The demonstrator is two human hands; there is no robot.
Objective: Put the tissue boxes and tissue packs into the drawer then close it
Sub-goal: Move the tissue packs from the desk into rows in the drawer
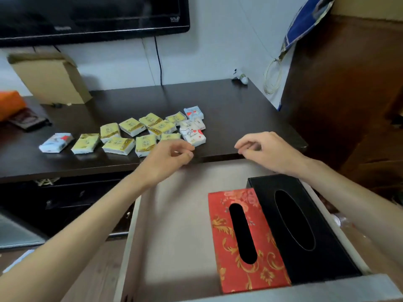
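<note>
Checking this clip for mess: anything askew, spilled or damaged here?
Nothing damaged or spilled. The tissue packs lie in a loose, overlapping scatter on the dark tabletop, not yet stowed. The red tissue box and black tissue box sit side by side in the open drawer.

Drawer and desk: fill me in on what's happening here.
A person is packing tissues into the open drawer. The red box and black box already lie side by side in it. The packs are all on the desk. Both hands, left and right, hover empty at the desk's front edge, fingers loosely curled, the left nearest the packs.
</note>
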